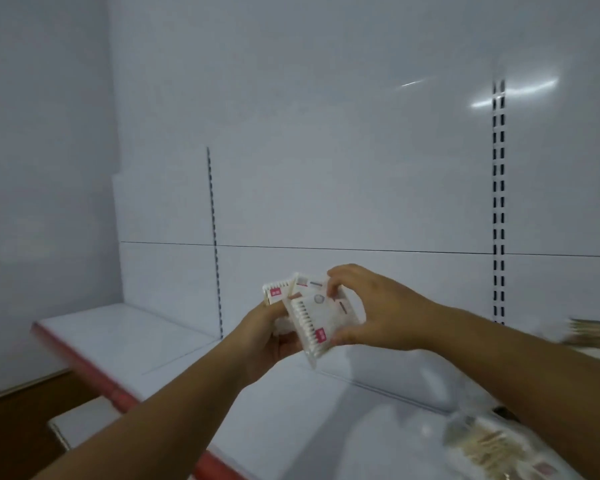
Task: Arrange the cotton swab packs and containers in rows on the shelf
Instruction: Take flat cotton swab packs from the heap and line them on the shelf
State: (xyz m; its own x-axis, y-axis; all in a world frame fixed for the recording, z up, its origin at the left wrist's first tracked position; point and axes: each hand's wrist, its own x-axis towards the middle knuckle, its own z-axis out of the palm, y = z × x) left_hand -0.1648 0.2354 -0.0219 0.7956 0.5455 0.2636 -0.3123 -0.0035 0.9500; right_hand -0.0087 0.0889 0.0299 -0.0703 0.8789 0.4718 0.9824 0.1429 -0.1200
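Both my hands hold a small bunch of clear cotton swab packs [314, 318] with red labels above the white shelf [125, 334]. My left hand [260, 341] grips the bunch from below and the left. From the right, my right hand [371, 306] pinches the front pack, thumb at its lower corner and fingers curled over its top edge. One pack [278, 291] sticks out at the upper left of the bunch. More swab packs [489, 448], with wooden sticks, lie blurred on the shelf at the lower right.
The shelf has a red front edge [84, 368] and a white back panel with slotted uprights [498, 202]. Another blurred pack [593, 336] lies at the far right. A lower white shelf [80, 420] and brown floor [21, 434] show at the lower left.
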